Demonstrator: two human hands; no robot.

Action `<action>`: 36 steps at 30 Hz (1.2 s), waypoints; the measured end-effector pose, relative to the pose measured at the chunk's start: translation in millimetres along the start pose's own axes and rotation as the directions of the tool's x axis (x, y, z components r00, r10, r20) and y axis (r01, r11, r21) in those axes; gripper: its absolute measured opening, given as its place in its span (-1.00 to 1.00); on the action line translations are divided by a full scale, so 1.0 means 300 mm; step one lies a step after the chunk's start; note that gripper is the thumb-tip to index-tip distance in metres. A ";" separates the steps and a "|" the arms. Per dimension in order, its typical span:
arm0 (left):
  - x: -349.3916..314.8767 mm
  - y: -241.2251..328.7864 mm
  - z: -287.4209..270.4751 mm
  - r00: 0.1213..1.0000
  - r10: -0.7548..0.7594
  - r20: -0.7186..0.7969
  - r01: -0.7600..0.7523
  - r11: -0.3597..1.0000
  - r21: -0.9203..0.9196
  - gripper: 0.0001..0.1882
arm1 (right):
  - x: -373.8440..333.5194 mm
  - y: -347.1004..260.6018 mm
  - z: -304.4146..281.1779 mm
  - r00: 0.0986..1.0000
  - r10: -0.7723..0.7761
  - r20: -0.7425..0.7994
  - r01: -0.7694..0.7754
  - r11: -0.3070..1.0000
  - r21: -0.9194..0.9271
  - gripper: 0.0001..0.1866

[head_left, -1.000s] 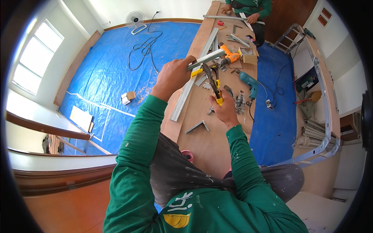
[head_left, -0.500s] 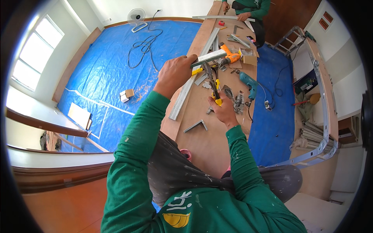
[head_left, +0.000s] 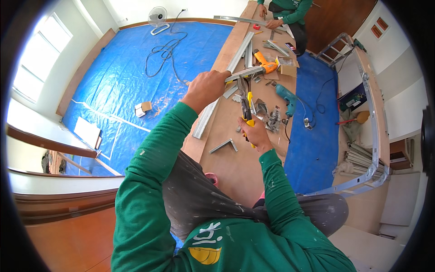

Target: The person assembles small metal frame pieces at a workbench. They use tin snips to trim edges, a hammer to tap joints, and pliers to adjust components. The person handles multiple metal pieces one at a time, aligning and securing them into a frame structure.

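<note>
My left hand (head_left: 206, 88) is closed around one end of a short metal channel (head_left: 247, 72), held above the wooden board. Below it, my right hand (head_left: 257, 133) grips tin snips (head_left: 245, 102) with dark jaws and yellow handles. The jaws reach up to the channel's edge; whether they bite into it I cannot tell. Just beyond the channel lies an orange drill (head_left: 269, 66), partly hidden by it. A teal drill (head_left: 285, 94) rests to the right of the snips, near small metal brackets (head_left: 274, 119). An angled metal piece (head_left: 224, 146) lies closer to me.
Long metal channels (head_left: 206, 119) run along the board (head_left: 244, 167). An open carton (head_left: 288, 67) stands near the orange drill. At the far end another person's hands (head_left: 273, 23) hold a long metal strip (head_left: 238, 19). Blue sheeting (head_left: 113, 77) covers the floor; a ladder (head_left: 374, 122) is right.
The channel in my left hand has tilted flatter, and the snips stand slightly more upright against it. At the far end, the other person's metal strip has shifted left and changed its tilt.
</note>
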State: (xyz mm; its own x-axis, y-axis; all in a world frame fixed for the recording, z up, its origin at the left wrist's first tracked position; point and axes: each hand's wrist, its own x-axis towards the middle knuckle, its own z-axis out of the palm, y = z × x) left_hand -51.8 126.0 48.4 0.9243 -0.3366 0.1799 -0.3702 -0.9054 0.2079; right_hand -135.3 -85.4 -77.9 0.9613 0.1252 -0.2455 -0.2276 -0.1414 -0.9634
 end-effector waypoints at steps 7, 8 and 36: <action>0.002 -0.028 0.033 0.999 0.035 0.042 -0.037 0.997 0.071 -0.63 | -0.044 -0.048 -0.021 0.988 0.139 0.067 -0.142 0.989 0.038 -0.70; 0.002 -0.023 0.036 0.998 0.032 0.048 -0.035 0.997 0.064 -0.63 | -0.048 -0.049 -0.022 0.989 0.138 0.046 -0.140 0.990 0.025 -0.68; -0.028 -0.014 0.362 0.938 0.110 0.328 -0.113 0.994 -0.012 -0.73 | -0.178 0.230 -0.010 0.933 0.344 0.102 -0.354 0.931 0.094 -0.65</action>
State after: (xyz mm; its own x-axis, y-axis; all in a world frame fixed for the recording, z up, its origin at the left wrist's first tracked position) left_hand -47.8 104.4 -58.4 0.8567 -0.5008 -0.1237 -0.4732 -0.8585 0.1977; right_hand -202.0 -104.8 -130.9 0.8028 0.1688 -0.5719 -0.5665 -0.0834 -0.8198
